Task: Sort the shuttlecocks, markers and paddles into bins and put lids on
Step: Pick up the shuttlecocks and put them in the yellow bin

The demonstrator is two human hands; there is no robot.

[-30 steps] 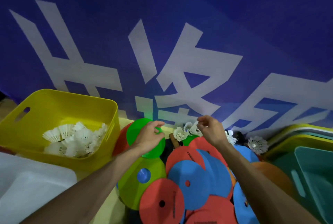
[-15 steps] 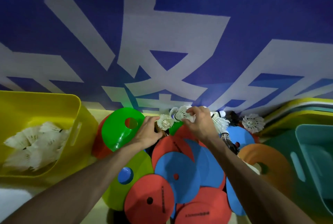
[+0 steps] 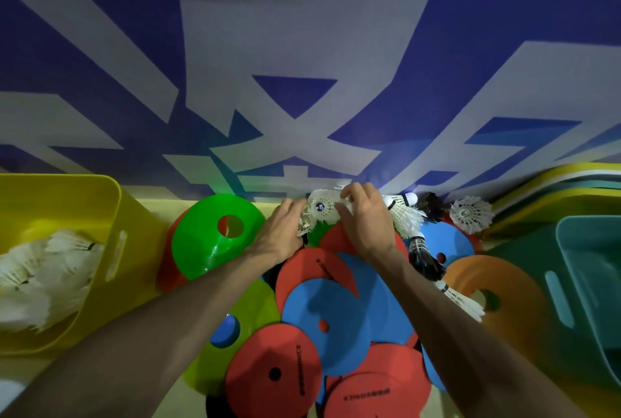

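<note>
The white shuttlecock [image 3: 322,207] sits at the back of the tabletop [image 3: 267,206] by the wall [image 3: 302,48], above the pile of markers [image 3: 332,317]. It is very light. Its feathers are thin and can bend or snap, so it is best held softly by the round end. The right hand [image 3: 364,219] has its fingers curled round it. The left hand [image 3: 280,233] touches feathers just beside it; I cannot tell if it holds any. A second ago the left hand was on the green marker [image 3: 208,243]; now it has let go, and both hands are close together.
</note>
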